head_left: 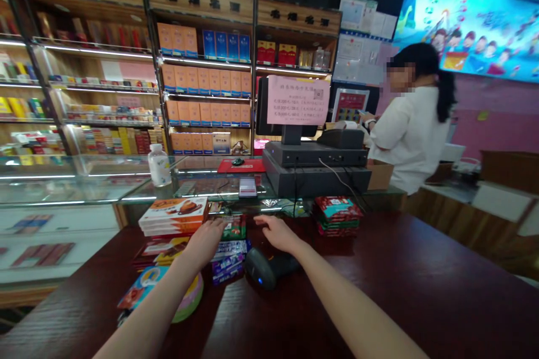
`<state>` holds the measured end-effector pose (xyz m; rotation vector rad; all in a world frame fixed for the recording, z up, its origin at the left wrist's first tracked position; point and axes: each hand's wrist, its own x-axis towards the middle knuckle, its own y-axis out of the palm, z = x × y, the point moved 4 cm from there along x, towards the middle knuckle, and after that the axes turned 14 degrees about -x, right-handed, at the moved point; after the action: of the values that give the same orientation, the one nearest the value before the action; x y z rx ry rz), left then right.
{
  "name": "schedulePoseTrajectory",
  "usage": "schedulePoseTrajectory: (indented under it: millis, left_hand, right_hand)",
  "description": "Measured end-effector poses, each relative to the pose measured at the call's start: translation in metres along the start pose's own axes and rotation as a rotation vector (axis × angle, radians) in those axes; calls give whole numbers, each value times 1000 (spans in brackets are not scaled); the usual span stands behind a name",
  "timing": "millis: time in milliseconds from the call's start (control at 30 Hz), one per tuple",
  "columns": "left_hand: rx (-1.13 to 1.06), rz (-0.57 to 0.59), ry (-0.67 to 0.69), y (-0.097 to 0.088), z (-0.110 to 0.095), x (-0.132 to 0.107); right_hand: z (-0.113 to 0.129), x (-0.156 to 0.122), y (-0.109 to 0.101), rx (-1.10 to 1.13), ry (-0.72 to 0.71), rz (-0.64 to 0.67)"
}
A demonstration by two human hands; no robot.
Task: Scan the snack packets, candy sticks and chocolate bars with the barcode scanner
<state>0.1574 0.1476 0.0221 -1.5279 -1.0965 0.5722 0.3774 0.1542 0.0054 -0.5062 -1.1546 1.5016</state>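
The left hand (205,244) lies palm down at the near edge of a heap of boxed sweets, its fingers together and loosely extended, with their tips against the packets and no visible grip. The right hand (275,234) hovers with its fingers (266,221) slightly spread and curved, holding nothing, just above a black handheld barcode scanner (267,267) lying on the dark red wooden counter (391,286). Between the hands and the scanner sit blue-purple snack packets (227,265) and a green box (234,228). A round, colourful package (162,291) lies nearer the left forearm, and a stack of orange chocolate boxes (172,216) lies beyond the left hand. Red-and-green packets (337,216) are piled to the right. Farther on, a glass display case (71,179) holds up a plastic bottle (160,165) and a red mat with a computer mouse (238,161). A cash register terminal (298,146) stands beside a person in a white shirt (410,134). Shelves of boxed cartons (206,81) fill the back wall, and a bright picture screen (467,28) glows at upper right.
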Motion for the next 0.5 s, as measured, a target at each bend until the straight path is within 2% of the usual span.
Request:
schedulePoseTrajectory:
  millis: [300, 500]
  left_hand:
    - [17, 35, -13, 13, 8, -2]
    - [15, 50, -29, 14, 7, -3]
  right_hand:
    - [3, 39, 42, 112, 50, 176]
    - [7, 47, 54, 210, 86, 240]
